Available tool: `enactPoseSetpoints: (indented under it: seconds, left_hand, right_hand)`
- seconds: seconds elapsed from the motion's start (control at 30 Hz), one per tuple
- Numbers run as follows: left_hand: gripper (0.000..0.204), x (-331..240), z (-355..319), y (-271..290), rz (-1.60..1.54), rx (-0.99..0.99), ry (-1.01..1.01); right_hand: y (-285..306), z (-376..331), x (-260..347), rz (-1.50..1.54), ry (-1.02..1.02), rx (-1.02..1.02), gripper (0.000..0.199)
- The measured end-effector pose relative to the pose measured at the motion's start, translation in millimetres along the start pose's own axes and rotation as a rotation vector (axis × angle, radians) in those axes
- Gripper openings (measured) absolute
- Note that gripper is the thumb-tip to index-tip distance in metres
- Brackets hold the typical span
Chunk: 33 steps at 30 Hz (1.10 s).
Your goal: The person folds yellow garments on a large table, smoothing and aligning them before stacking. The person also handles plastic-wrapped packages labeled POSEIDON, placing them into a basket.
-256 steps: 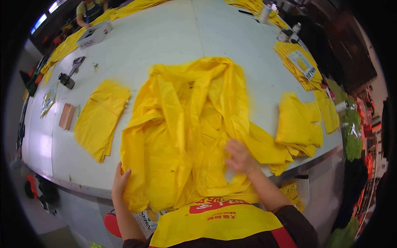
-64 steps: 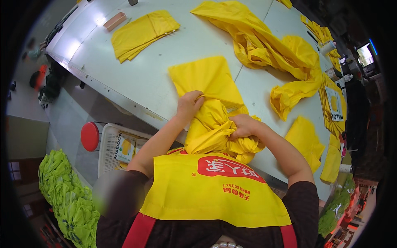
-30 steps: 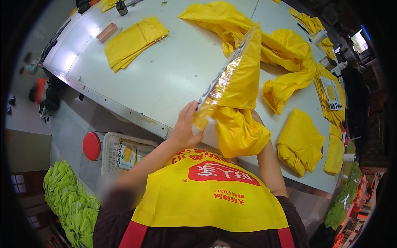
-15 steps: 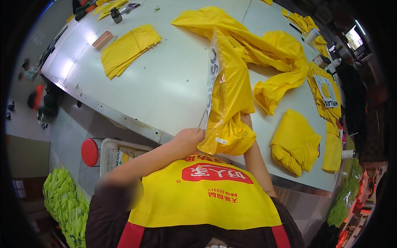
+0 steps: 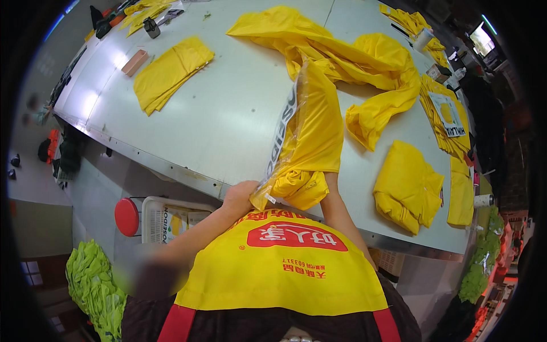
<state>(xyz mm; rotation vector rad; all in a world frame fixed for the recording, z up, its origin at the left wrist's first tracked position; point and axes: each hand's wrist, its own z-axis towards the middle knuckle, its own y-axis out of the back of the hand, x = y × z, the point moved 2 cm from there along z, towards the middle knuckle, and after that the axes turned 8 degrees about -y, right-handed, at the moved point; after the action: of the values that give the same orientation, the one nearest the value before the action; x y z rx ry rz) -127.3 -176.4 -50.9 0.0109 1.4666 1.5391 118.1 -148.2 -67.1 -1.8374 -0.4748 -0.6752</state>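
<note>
A clear plastic bag (image 5: 281, 139) with dark lettering holds a folded yellow garment (image 5: 320, 122), tilted up in front of me at the table's near edge. My left hand (image 5: 239, 196) is closed on the bag's near left corner, beside a small white label. My right hand (image 5: 331, 183) is at the near right side of the bundle, its fingers hidden behind the yellow fabric. Just beyond the bag, a long loose yellow garment (image 5: 373, 62) lies crumpled across the table. To the right rests a folded yellow garment (image 5: 405, 188).
The pale table (image 5: 205, 134) carries a folded yellow stack (image 5: 174, 74) on the left, a pinkish block (image 5: 134, 62) and a dark bottle (image 5: 151, 27). Yellow packs (image 5: 447, 122) line the right edge. Below on the left are a red stool (image 5: 126, 216) and a white basket (image 5: 149, 222).
The bag's near end has swung to the left and its far end has come nearer me. My left hand has moved left with the corner. My right hand has shifted slightly left and nearer.
</note>
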Motion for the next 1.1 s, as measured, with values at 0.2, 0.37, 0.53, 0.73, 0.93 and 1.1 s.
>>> enactPoseSetpoints:
  seconds: [0.2, 0.37, 0.53, 0.73, 0.93, 1.1]
  left_hand:
    - [0.023, 12.1, 27.1, -4.6, 0.026, -0.124, 0.195]
    - [0.024, -27.8, 40.2, -34.7, -0.243, 0.239, -0.009]
    - [0.035, -20.0, 52.5, -30.7, -0.789, 0.319, 0.496]
    - [0.036, 6.4, 78.8, -80.1, -0.842, 0.345, 0.694]
    - [0.022, 18.3, 80.1, -93.4, -0.682, 0.172, 0.401]
    - [0.025, 29.7, 68.0, -78.8, -0.876, 0.39, 0.557]
  right_hand:
    - [-3.8, 17.7, 4.0, -0.151, 0.066, -0.02, 0.04]
    - [-14.5, 45.1, 35.5, -0.502, 0.127, -0.013, 0.04]
    - [-30.2, 61.8, 65.4, -1.026, 0.392, -0.04, 0.039]
    - [-26.0, 51.3, 61.7, -1.806, -0.058, 0.075, 0.046]
    - [-52.1, -35.6, 19.5, -2.147, 0.846, 0.193, 0.083]
    - [-42.5, -4.8, 36.1, -2.474, 0.28, 0.333, 0.083]
